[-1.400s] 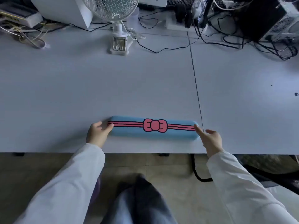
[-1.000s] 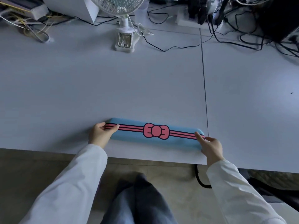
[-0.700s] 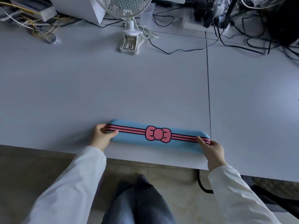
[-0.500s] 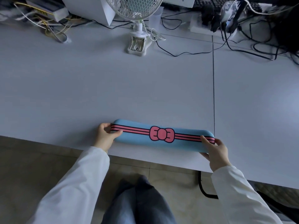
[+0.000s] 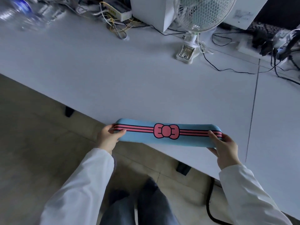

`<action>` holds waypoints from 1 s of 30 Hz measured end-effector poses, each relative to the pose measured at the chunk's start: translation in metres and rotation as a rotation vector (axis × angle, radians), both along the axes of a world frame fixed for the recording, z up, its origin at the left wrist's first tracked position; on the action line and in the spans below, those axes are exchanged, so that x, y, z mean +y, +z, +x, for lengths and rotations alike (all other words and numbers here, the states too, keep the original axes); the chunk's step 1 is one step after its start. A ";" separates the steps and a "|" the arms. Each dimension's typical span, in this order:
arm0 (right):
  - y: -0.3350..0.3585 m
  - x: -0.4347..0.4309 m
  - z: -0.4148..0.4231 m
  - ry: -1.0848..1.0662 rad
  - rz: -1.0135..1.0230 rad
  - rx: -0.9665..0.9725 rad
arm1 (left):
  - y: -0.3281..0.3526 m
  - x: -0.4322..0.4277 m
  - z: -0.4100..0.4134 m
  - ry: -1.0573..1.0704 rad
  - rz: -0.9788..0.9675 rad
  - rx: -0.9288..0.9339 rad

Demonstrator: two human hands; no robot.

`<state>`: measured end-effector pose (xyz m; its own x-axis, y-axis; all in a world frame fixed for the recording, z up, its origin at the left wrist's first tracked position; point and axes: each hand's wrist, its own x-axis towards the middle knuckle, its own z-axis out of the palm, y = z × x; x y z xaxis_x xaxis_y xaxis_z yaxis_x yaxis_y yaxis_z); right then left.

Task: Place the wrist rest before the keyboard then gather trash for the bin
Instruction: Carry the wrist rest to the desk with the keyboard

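The wrist rest (image 5: 167, 133) is a long blue pad with pink stripes and a pink bow in its middle. It hangs lifted over the near edge of the white desk (image 5: 113, 75). My left hand (image 5: 108, 137) grips its left end and my right hand (image 5: 224, 146) grips its right end, thumbs on top. A dark keyboard (image 5: 263, 30) shows partly at the far right back, among cables. Blurred clear plastic bottles (image 5: 17, 12) lie at the far left back corner.
A white clip fan (image 5: 199, 18) stands at the back of the desk with a white box (image 5: 149, 10) beside it. Tangled cables and a power strip (image 5: 250, 47) fill the back right. A small router with yellow wires (image 5: 116, 12) sits back left. Tiled floor lies below.
Both hands have closed on the ends of the wrist rest and lifted it off the desk toward the near edge. The view has swung left, bringing the bottles into sight.
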<state>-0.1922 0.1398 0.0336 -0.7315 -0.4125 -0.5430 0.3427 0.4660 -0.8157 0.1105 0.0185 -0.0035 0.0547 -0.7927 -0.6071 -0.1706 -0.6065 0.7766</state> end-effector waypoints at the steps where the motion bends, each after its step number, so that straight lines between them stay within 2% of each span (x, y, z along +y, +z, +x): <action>1: 0.003 -0.006 0.009 0.019 -0.002 0.006 | 0.003 0.002 0.011 0.023 -0.010 -0.001; 10: 0.032 -0.035 0.125 0.161 -0.043 0.050 | 0.026 0.026 0.128 0.205 -0.041 0.070; 18: 0.043 -0.055 0.221 0.299 -0.046 0.078 | 0.035 0.038 0.229 0.297 -0.104 0.033; 30: 0.052 -0.127 0.294 0.476 -0.094 0.033 | 0.046 0.034 0.302 0.505 -0.110 0.004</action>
